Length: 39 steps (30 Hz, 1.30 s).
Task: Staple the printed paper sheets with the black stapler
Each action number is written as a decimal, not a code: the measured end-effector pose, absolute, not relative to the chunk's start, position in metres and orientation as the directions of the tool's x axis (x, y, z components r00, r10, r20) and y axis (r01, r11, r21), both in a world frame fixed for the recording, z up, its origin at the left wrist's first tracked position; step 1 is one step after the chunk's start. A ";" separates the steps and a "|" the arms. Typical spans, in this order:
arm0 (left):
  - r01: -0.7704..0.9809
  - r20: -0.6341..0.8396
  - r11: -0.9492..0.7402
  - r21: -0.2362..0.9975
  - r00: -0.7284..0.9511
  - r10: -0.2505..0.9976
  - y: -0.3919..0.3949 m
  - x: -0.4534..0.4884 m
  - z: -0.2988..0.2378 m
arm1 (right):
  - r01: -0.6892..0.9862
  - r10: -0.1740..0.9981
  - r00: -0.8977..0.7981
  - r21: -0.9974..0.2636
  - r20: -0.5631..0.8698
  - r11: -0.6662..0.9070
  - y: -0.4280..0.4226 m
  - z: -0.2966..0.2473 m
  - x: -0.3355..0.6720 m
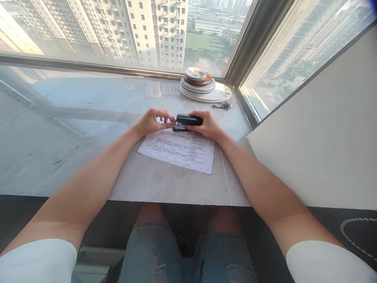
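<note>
A black stapler (188, 119) lies above the far part of a printed sheet of paper (179, 149) on the pale sill. Its top arm is raised a little from its base, with a gap facing left. My right hand (206, 125) grips the stapler's right end between thumb and fingers. From the left, my left hand (157, 121) reaches to the stapler's left end, thumb and fingertips pinched at the gap. Whatever those fingertips hold is too small to make out.
A stack of plates (198, 84) stands in the far right corner by the window frame (250, 39). A small dark corded item (224, 106) lies in front of it. Loose staples (60, 160) are scattered at left. A white wall (318, 129) bounds the right side.
</note>
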<state>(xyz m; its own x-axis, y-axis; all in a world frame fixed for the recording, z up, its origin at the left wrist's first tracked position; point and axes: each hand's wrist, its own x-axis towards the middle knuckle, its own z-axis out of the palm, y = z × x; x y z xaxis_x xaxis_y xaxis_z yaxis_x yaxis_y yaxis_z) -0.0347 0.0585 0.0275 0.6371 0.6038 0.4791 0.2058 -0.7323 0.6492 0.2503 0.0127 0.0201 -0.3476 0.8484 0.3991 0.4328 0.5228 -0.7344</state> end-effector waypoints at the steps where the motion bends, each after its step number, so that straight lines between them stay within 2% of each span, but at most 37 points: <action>1: 0.204 0.476 -0.733 0.649 0.643 0.600 0.059 -0.035 0.027 | 0.433 0.846 -0.349 -0.732 0.402 0.526 0.013 0.020 0.250; 10: 0.272 0.447 -0.729 0.628 0.641 0.624 0.057 -0.032 0.030 | 0.431 0.846 -0.352 -0.733 0.400 0.526 0.012 0.021 0.250; 23: 0.310 0.374 -0.666 0.678 0.635 0.676 0.058 -0.029 0.027 | 0.428 0.830 -0.372 -0.717 0.416 0.551 0.012 0.020 0.250; 39: 0.248 0.428 -0.692 0.678 0.632 0.646 0.057 -0.034 0.030 | 0.419 0.846 -0.354 -0.741 0.399 0.525 0.014 0.017 0.252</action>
